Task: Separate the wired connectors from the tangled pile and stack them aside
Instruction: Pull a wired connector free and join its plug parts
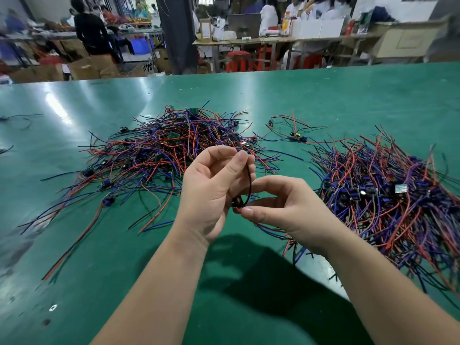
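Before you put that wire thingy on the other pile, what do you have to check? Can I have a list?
1. The left hand pinches the black wire: ok.
2. The right hand pinches the connector at the wire's lower end: ok.
3. The piece is free of the tangled pile: cannot tell, the hands are in front of it.
4. Its other wires are gathered up: cannot tell, the right hand hides them.
5. The sorted pile lies to the right on the green table, ready for it: ok.
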